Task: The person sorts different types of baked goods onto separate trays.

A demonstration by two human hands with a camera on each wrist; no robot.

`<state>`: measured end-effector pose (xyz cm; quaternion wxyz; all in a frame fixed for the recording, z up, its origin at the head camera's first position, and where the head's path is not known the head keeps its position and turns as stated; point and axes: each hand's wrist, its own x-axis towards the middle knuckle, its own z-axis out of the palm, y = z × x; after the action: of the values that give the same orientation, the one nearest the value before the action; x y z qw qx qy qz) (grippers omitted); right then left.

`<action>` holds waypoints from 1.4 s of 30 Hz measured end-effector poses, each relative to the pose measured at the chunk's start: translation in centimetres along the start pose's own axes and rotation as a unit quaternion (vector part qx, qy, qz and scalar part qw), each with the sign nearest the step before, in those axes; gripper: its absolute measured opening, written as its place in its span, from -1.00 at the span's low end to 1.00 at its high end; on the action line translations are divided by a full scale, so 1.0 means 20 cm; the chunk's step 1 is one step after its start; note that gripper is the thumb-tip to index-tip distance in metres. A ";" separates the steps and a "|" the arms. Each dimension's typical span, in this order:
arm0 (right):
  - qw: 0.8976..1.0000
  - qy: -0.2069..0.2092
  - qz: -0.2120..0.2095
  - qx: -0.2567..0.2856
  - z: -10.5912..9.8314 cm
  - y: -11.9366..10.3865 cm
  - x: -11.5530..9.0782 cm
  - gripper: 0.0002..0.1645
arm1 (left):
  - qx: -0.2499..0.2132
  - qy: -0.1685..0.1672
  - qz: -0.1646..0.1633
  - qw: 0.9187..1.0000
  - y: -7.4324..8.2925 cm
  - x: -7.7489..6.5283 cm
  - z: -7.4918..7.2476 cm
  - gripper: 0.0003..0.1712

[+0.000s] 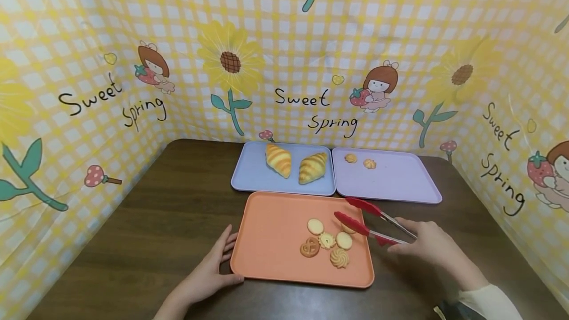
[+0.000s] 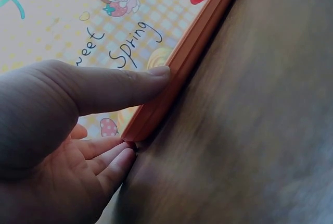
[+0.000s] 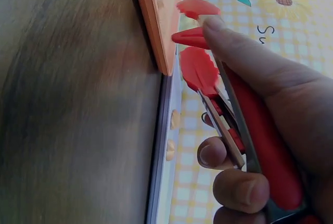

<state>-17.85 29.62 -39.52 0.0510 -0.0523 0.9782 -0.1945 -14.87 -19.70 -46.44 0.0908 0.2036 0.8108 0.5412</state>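
My right hand [image 1: 428, 246] grips a pair of red-tipped metal tongs [image 1: 391, 220], also in the right wrist view. Their red heads are spread apart over the back right of the orange tray [image 1: 275, 236]. One cookie [image 1: 349, 229] lies partly hidden under the near head; whether the tongs touch it I cannot tell. Several cookies are grouped just left of it: pale rounds [image 1: 315, 226], a pretzel-shaped one [image 1: 309, 247], a scalloped one [image 1: 326, 241] and a swirled one [image 1: 340, 258]. My left hand [image 1: 209, 270] rests against the tray's front left corner, thumb [image 2: 130, 88] on the front rim, fingers at the side.
Behind, a blue tray [image 1: 249, 172] bears two croissants [image 1: 278, 160], [image 1: 313, 167]. Beside it on the right, a lilac tray [image 1: 400, 177] holds two small cookies [image 1: 350, 158], [image 1: 369, 164]. A checked, flower-printed cloth [image 1: 284, 63] surrounds the dark wooden table [image 1: 146, 211].
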 end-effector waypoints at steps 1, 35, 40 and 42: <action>1.000 -0.002 -0.003 -0.001 0.00 0.00 -0.01 0.09 | 0.000 0.000 0.000 1.000 0.00 0.00 0.00 0.33; 0.999 -0.010 -0.009 -0.046 -0.07 -0.03 -0.07 0.06 | 0.012 0.005 -0.001 1.000 0.01 -0.01 0.00 0.32; 0.999 -0.015 0.005 -0.050 -0.07 -0.05 -0.07 0.05 | 0.015 0.009 0.007 1.000 0.02 0.00 0.00 0.33; 0.999 -0.019 0.010 -0.050 -0.07 -0.06 -0.07 0.05 | 0.017 0.009 0.012 1.000 0.02 0.00 0.00 0.32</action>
<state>-16.62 29.29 -37.67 0.0685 -0.0481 0.9860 -0.1443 -14.78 -19.63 -46.13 0.0740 0.2098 0.8182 0.5302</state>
